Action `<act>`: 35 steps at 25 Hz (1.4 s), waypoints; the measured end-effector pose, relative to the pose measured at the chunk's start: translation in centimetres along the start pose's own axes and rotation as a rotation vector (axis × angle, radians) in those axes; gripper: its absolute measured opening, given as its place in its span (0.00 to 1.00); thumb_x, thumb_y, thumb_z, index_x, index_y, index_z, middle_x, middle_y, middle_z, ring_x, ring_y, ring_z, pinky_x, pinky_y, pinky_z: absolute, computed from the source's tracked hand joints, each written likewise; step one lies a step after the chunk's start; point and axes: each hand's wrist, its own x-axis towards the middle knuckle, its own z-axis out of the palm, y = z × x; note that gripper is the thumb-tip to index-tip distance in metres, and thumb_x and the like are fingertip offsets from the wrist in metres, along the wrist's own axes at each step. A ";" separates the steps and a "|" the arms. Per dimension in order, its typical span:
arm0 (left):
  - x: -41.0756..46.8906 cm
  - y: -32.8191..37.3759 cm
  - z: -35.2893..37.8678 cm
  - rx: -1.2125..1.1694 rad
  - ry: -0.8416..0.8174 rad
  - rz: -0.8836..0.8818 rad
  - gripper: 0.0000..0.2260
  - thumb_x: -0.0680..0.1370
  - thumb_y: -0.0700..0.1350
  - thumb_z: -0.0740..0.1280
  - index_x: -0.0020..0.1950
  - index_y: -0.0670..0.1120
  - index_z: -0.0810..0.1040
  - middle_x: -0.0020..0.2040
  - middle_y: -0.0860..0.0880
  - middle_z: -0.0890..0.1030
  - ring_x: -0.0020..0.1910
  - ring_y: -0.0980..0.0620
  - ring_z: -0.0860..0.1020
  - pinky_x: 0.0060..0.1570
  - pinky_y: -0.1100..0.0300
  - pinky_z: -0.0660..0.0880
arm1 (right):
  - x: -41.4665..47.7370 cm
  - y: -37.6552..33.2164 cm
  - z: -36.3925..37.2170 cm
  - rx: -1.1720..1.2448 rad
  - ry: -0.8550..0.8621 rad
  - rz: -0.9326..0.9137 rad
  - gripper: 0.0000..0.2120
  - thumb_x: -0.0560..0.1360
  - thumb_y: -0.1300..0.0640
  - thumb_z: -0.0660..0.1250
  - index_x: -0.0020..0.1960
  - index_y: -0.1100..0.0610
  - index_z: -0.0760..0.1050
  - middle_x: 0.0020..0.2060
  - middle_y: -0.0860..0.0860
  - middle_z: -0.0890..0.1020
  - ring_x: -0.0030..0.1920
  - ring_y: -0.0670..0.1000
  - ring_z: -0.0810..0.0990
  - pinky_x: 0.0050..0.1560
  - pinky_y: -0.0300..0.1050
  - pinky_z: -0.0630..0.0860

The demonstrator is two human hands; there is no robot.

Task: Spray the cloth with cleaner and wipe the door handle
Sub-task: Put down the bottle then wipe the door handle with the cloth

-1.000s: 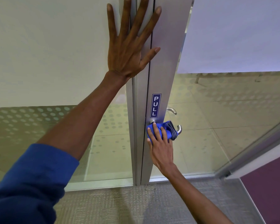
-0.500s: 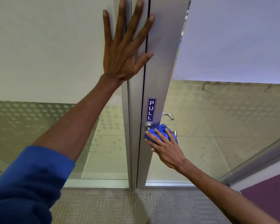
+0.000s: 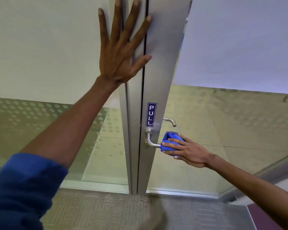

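Observation:
A silver lever door handle (image 3: 150, 141) juts from the aluminium door frame (image 3: 158, 80) just below a blue PULL sticker (image 3: 151, 114). My right hand (image 3: 186, 151) is wrapped around a bunched blue cloth (image 3: 169, 141) that covers the outer end of the lever; the handle's neck and rose stay bare. My left hand (image 3: 121, 47) is pressed flat, fingers spread, high on the frame across the door gap. No spray bottle is visible.
A second handle (image 3: 170, 121) shows through the glass on the door's far side. Glass panels with frosted dots flank the frame. Grey carpet (image 3: 106, 211) lies underfoot, and a purple surface (image 3: 273, 214) sits at the lower right.
My right hand has slid the cloth outward along the lever, from the base near the frame to its free end, baring the neck. The left hand stays flat on the frame.

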 end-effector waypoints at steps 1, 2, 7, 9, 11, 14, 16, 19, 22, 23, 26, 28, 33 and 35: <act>0.0 0.0 0.0 0.000 0.001 -0.001 0.36 0.79 0.70 0.52 0.82 0.52 0.58 0.79 0.40 0.66 0.77 0.31 0.61 0.73 0.26 0.52 | 0.0 0.5 -0.3 0.034 -0.016 -0.029 0.23 0.87 0.45 0.44 0.81 0.43 0.58 0.82 0.42 0.54 0.83 0.50 0.49 0.81 0.57 0.45; 0.0 0.1 0.1 0.002 0.003 0.001 0.36 0.79 0.70 0.52 0.82 0.52 0.58 0.79 0.40 0.66 0.77 0.31 0.61 0.73 0.26 0.51 | 0.1 0.7 -0.4 0.071 -0.017 -0.042 0.23 0.87 0.46 0.44 0.80 0.44 0.60 0.82 0.42 0.55 0.83 0.50 0.48 0.81 0.58 0.46; 0.0 0.1 0.2 0.018 0.009 0.008 0.36 0.79 0.71 0.51 0.82 0.52 0.59 0.78 0.40 0.67 0.76 0.32 0.61 0.73 0.26 0.52 | -0.4 -1.9 2.4 0.349 0.168 0.135 0.22 0.87 0.47 0.48 0.77 0.47 0.68 0.82 0.43 0.57 0.83 0.52 0.48 0.81 0.52 0.51; 0.0 0.2 0.2 0.023 0.010 0.005 0.36 0.79 0.71 0.51 0.82 0.53 0.59 0.78 0.40 0.68 0.76 0.32 0.62 0.73 0.26 0.52 | -0.3 -3.7 3.6 0.463 0.258 0.243 0.21 0.87 0.46 0.48 0.76 0.46 0.68 0.82 0.40 0.57 0.83 0.52 0.46 0.81 0.42 0.50; 0.0 0.3 0.2 0.025 0.002 -0.002 0.36 0.79 0.71 0.51 0.81 0.53 0.59 0.78 0.41 0.68 0.76 0.32 0.63 0.72 0.26 0.53 | 0.3 -6.1 4.5 0.542 0.361 0.361 0.21 0.87 0.45 0.48 0.76 0.45 0.68 0.81 0.38 0.56 0.83 0.50 0.44 0.78 0.32 0.46; 0.1 0.4 0.0 0.014 -0.008 -0.016 0.35 0.79 0.72 0.52 0.80 0.53 0.61 0.77 0.41 0.70 0.76 0.32 0.66 0.71 0.26 0.56 | 2.2 -9.8 5.1 0.745 0.517 0.557 0.20 0.86 0.44 0.49 0.71 0.45 0.72 0.80 0.35 0.57 0.83 0.47 0.42 0.76 0.35 0.49; 0.1 0.5 -0.3 -0.008 -0.011 -0.022 0.35 0.79 0.72 0.52 0.80 0.52 0.63 0.77 0.41 0.71 0.75 0.32 0.68 0.71 0.26 0.58 | 3.3 -11.4 5.4 0.850 0.593 0.644 0.19 0.86 0.45 0.51 0.70 0.45 0.74 0.80 0.35 0.59 0.82 0.46 0.42 0.75 0.41 0.52; 0.2 0.6 -0.5 -0.024 -0.020 -0.024 0.35 0.79 0.72 0.52 0.80 0.53 0.62 0.77 0.41 0.70 0.75 0.32 0.68 0.71 0.26 0.58 | 4.6 -12.8 5.1 0.878 0.630 0.679 0.20 0.85 0.46 0.51 0.71 0.46 0.74 0.80 0.36 0.58 0.82 0.46 0.41 0.74 0.39 0.53; 0.2 0.5 -0.5 -0.043 -0.012 -0.028 0.35 0.79 0.72 0.52 0.81 0.54 0.61 0.78 0.42 0.69 0.76 0.33 0.67 0.72 0.27 0.55 | 6.2 -14.1 4.4 0.882 0.619 0.687 0.22 0.85 0.44 0.50 0.73 0.46 0.72 0.81 0.37 0.57 0.82 0.45 0.40 0.71 0.27 0.53; 0.1 0.5 -0.4 -0.045 -0.007 -0.030 0.35 0.79 0.72 0.52 0.81 0.54 0.60 0.78 0.42 0.69 0.76 0.33 0.66 0.73 0.28 0.55 | 7.0 -14.5 4.2 0.884 0.613 0.689 0.22 0.85 0.44 0.50 0.75 0.46 0.70 0.81 0.37 0.56 0.82 0.44 0.39 0.70 0.25 0.53; 0.2 0.3 -0.1 -0.068 0.009 -0.023 0.36 0.79 0.72 0.52 0.82 0.55 0.57 0.79 0.43 0.68 0.77 0.33 0.65 0.74 0.28 0.54 | 9.4 -15.5 3.5 0.910 0.569 0.745 0.24 0.86 0.47 0.51 0.80 0.49 0.62 0.82 0.38 0.52 0.82 0.44 0.40 0.75 0.37 0.55; 0.1 0.2 0.0 -0.075 0.025 -0.010 0.37 0.79 0.72 0.52 0.83 0.56 0.51 0.79 0.43 0.68 0.77 0.34 0.65 0.76 0.29 0.51 | 10.8 -16.5 2.7 0.949 0.553 0.763 0.23 0.86 0.48 0.51 0.81 0.46 0.59 0.81 0.38 0.50 0.82 0.44 0.39 0.74 0.45 0.59; 0.2 -0.1 -0.4 -0.113 0.009 0.004 0.37 0.79 0.72 0.52 0.83 0.56 0.53 0.80 0.43 0.66 0.78 0.34 0.62 0.77 0.35 0.39 | 11.7 -18.8 -0.2 1.193 0.565 0.736 0.24 0.81 0.31 0.47 0.76 0.30 0.57 0.78 0.25 0.50 0.79 0.33 0.41 0.73 0.41 0.52; 0.1 0.0 -0.6 -0.124 -0.010 0.018 0.36 0.79 0.72 0.52 0.82 0.55 0.57 0.80 0.43 0.66 0.78 0.33 0.62 0.76 0.30 0.46 | 11.2 -19.5 -1.1 1.371 0.624 0.745 0.21 0.83 0.36 0.50 0.75 0.28 0.60 0.75 0.22 0.55 0.77 0.28 0.49 0.72 0.37 0.53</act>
